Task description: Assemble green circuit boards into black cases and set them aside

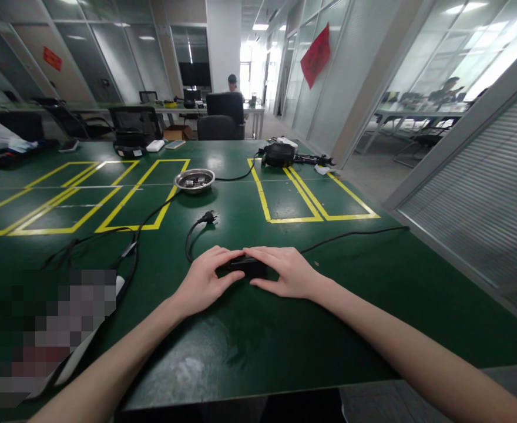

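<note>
Between my hands, low on the green table (285,335), is a black power adapter (254,268). My left hand (208,276) grips its left end, thumb in front and fingers over the top. My right hand (291,271) holds the right end in the same way, and the fingertips of both hands nearly meet on top. A short black cable leaves the left side and curls up to a power plug (208,218), its prongs pointing right. From the right side a thin black cord (355,234) runs to the table's right edge. The adapter's ends are hidden under my fingers.
A steel bowl (180,181) with small metal parts stands further back. A white power strip (80,346), partly blurred out, lies at the left with black cables. Yellow tape (296,220) marks boxes on the table. A black device (278,155) sits at the back; a person (232,83) is beyond.
</note>
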{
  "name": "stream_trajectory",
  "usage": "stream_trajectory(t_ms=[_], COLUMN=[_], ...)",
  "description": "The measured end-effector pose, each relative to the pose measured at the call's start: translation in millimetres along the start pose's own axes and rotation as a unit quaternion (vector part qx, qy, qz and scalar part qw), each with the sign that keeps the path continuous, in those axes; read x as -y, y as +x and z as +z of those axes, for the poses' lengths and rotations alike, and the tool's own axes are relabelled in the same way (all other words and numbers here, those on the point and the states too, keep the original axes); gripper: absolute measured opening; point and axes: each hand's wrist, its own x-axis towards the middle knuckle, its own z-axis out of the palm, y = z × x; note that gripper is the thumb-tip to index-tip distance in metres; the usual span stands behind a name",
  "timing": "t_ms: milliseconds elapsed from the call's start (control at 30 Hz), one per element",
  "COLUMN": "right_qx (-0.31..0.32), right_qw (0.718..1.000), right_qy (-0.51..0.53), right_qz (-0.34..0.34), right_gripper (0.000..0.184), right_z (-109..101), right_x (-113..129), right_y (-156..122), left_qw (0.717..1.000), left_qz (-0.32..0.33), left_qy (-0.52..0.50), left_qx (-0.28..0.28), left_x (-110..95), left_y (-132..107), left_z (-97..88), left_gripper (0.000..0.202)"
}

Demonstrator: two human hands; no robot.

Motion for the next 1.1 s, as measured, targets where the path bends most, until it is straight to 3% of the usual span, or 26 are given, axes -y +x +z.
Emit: stream_trajectory(t_ms=[100, 200, 433, 700, 767, 867, 933, 1100], right_qx=[0.02, 0.043, 0.035, 0.044, 0.061, 0.099, 0.113, 0.116], right_qw=[0.993, 0.989, 0.996, 0.995, 0.994, 0.993, 0.993, 0.993], right_qy=[0.054, 0.052, 0.035, 0.053, 0.062, 0.056, 0.024, 0.023], right_qz=[0.101, 0.135, 0.08, 0.076, 0.07, 0.009, -0.024, 0.015], right_gripper=[0.032, 0.024, 0.027, 0.021, 0.027, 0.048, 0.05, 0.052], right_z=[0, 0, 0, -5, -6, -7, -5, 0], right_x=[5, 7, 5, 7, 5, 2, 0, -11], right_y=[2, 3, 1, 4, 4, 2, 1, -4], left_qw=[0.999, 0.998, 0.99, 0.991, 0.991, 0.992, 0.993, 0.994], left_qz=[0.01, 0.004, 0.007, 0.0, 0.002, -0.007, -0.019, 0.031], left_qy=[0.041, 0.069, 0.135, 0.126, 0.124, 0.118, 0.111, 0.108], left_qx=[-0.006, -0.002, 0.05, 0.047, 0.048, 0.048, 0.043, -0.005], left_x=[2, 5, 1, -5, -6, -5, -4, 3], left_y=[0, -1, 2, 1, 1, 2, 1, -2], left_z=[-0.4, 1.6, 4.5, 5.2, 5.1, 6.0, 7.5, 9.4], left_gripper=[0.033, 0.036, 0.023, 0.032, 0.03, 0.03, 0.031, 0.049])
